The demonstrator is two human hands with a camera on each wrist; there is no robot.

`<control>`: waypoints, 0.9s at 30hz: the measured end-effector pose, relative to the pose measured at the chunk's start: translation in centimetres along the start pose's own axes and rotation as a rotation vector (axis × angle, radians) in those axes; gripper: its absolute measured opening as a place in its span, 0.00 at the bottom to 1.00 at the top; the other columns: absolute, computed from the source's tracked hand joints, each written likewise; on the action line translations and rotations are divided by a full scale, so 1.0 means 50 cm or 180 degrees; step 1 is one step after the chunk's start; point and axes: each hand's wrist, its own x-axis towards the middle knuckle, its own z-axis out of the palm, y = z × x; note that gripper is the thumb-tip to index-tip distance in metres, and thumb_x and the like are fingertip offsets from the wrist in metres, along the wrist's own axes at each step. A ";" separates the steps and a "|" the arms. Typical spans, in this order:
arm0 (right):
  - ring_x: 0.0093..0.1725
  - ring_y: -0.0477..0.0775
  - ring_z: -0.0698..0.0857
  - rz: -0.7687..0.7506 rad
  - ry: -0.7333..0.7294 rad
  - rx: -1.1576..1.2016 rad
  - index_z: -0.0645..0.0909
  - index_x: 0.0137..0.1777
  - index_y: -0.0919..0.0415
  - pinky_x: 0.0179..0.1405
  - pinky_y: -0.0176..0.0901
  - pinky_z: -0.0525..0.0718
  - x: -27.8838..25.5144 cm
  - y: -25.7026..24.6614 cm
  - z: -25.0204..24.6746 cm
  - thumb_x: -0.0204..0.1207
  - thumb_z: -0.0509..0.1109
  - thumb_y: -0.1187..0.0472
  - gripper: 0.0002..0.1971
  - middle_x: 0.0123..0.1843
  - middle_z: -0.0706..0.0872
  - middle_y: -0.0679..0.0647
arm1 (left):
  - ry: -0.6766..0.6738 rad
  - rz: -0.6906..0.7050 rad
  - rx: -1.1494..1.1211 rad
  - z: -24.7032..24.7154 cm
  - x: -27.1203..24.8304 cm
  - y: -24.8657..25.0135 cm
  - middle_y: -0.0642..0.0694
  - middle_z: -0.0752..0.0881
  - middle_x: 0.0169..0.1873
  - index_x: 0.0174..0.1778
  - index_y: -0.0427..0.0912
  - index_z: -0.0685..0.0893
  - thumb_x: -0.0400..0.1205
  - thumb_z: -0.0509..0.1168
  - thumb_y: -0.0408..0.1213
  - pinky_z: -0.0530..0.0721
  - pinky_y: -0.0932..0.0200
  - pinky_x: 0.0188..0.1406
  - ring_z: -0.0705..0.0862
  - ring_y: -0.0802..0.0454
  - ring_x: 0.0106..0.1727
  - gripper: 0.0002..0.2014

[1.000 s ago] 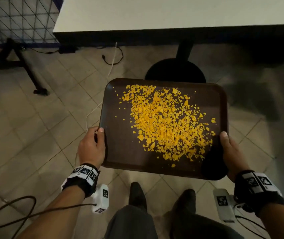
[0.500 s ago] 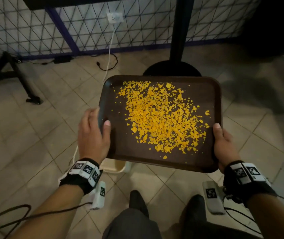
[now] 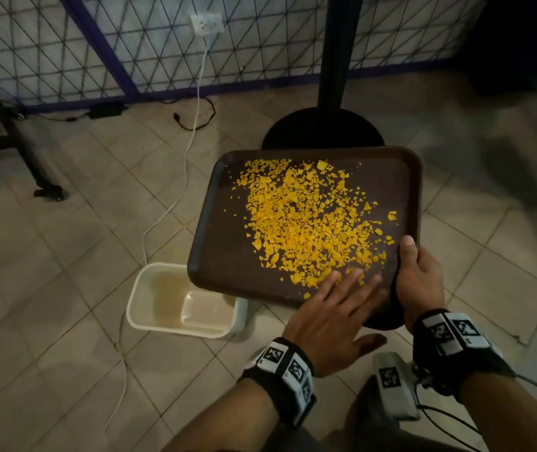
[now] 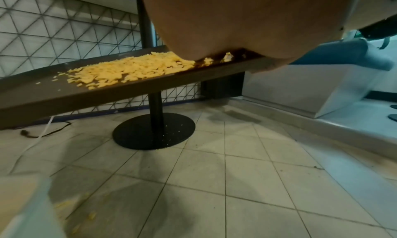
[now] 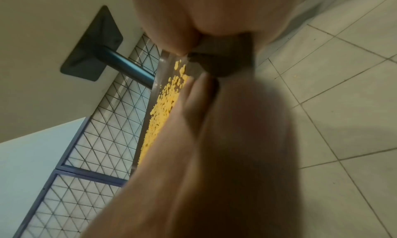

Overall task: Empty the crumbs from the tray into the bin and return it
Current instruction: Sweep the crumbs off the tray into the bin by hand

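Observation:
The brown tray (image 3: 228, 243) is held over the tiled floor with a heap of yellow crumbs (image 3: 306, 220) spread across it. My right hand (image 3: 418, 275) grips its near right corner, thumb on top of the rim. My left hand (image 3: 342, 298) lies flat on the tray's near edge, its straight fingers touching the nearest crumbs. A cream bin (image 3: 149, 298) stands on the floor, partly under the tray's near left corner. In the left wrist view the tray (image 4: 107, 95) slopes down to the left with the crumbs (image 4: 128, 72) still on it.
A black table pedestal base (image 3: 322, 128) stands just beyond the tray. A white cable (image 3: 175, 197) runs from the wall socket past the bin. A wire mesh fence (image 3: 97, 44) closes the back, and a black stand leg (image 3: 22, 148) is at far left. A few crumbs (image 4: 75, 207) lie on the floor.
My left hand has let go of the tray's left edge and crossed to its near edge, fingers flat on the crumbs. The tray has shifted right, and more of the bin shows below it.

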 end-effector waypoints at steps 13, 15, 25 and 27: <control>0.45 0.55 0.89 -0.0047 -0.0011 -0.0266 0.84 0.43 0.55 0.52 0.60 0.87 -0.002 0.015 0.041 0.79 0.57 0.38 0.23 0.45 0.91 0.53 | 0.0010 -0.0987 -0.0397 0.017 -0.144 -0.180 0.51 0.42 0.87 0.87 0.48 0.45 0.89 0.38 0.61 0.45 0.40 0.83 0.38 0.48 0.87 0.33; 0.47 0.57 0.90 -0.0039 -0.0023 -0.0262 0.85 0.43 0.53 0.53 0.62 0.87 0.000 0.020 0.047 0.75 0.58 0.35 0.24 0.45 0.91 0.53 | 0.0149 -0.0716 -0.0508 0.000 -0.109 -0.138 0.50 0.46 0.87 0.87 0.48 0.50 0.88 0.39 0.61 0.44 0.41 0.85 0.41 0.47 0.87 0.33; 0.39 0.46 0.89 -0.0080 -0.0029 -0.0147 0.85 0.47 0.57 0.45 0.48 0.87 0.009 0.017 0.036 0.82 0.58 0.42 0.21 0.43 0.91 0.50 | -0.0253 -0.0528 -0.0532 0.039 -0.142 -0.147 0.56 0.41 0.86 0.87 0.54 0.43 0.87 0.35 0.64 0.34 0.51 0.83 0.32 0.58 0.85 0.33; 0.43 0.52 0.90 -0.0094 -0.0039 -0.0178 0.85 0.47 0.56 0.49 0.53 0.88 0.011 0.017 0.036 0.80 0.58 0.39 0.23 0.44 0.92 0.51 | -0.0325 -0.0737 -0.0595 0.045 -0.185 -0.189 0.57 0.39 0.86 0.86 0.55 0.42 0.86 0.31 0.65 0.35 0.51 0.83 0.30 0.60 0.84 0.33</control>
